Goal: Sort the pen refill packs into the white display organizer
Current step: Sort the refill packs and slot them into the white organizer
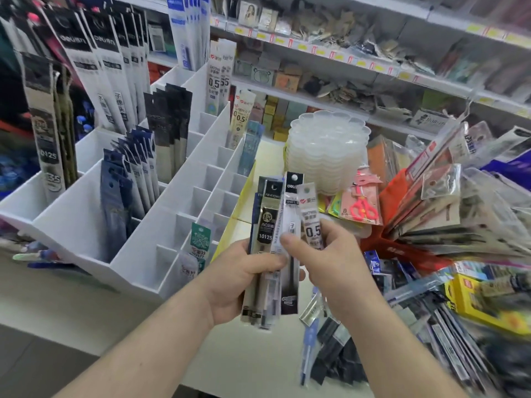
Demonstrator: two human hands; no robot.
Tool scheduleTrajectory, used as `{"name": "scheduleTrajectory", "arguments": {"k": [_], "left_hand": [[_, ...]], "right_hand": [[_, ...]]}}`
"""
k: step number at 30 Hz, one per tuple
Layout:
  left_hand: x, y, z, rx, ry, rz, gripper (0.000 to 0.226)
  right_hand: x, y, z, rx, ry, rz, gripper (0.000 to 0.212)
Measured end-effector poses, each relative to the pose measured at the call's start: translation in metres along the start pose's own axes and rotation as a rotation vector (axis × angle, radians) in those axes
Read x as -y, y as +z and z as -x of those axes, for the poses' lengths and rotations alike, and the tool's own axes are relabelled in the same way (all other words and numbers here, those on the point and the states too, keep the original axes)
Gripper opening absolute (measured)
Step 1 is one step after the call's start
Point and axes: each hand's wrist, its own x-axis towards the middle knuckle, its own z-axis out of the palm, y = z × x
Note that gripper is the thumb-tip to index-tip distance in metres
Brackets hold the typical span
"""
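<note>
White organizer (161, 234) stands left on your bench (71, 305); your left hand (238, 280) grips a fan of refill packs (268, 225), your right hand (330, 265) pinches the 0.5 pack (311, 222).

Stack of translucent scalloped plastic trays (327, 150); pink-handled scissors in clear packet (362, 208); yellow boxed item (488, 305); stocked wall shelves (359, 61).

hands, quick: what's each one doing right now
Left hand: grips a fanned bundle of refill packs.
Right hand: pinches the small 0.5 refill pack at the bundle's right edge.
</note>
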Motion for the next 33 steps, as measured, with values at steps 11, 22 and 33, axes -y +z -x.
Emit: {"name": "scheduleTrajectory", "arguments": {"k": [11,22,33], "left_hand": [[-0.011,-0.007,0.008,-0.179,0.107,-0.165,0.056],[-0.048,-0.006,0.039,-0.480,0.369,-0.316,0.028],[-0.088,-0.005,0.097,-0.745,0.783,-0.280,0.023]], "right_hand": [[0.006,0.003,-0.001,-0.018,0.009,-0.154,0.009],[0.025,0.012,-0.025,-0.059,-0.059,-0.196,0.009],[0.115,0.072,-0.059,0.013,-0.435,-0.106,0.017]]}}
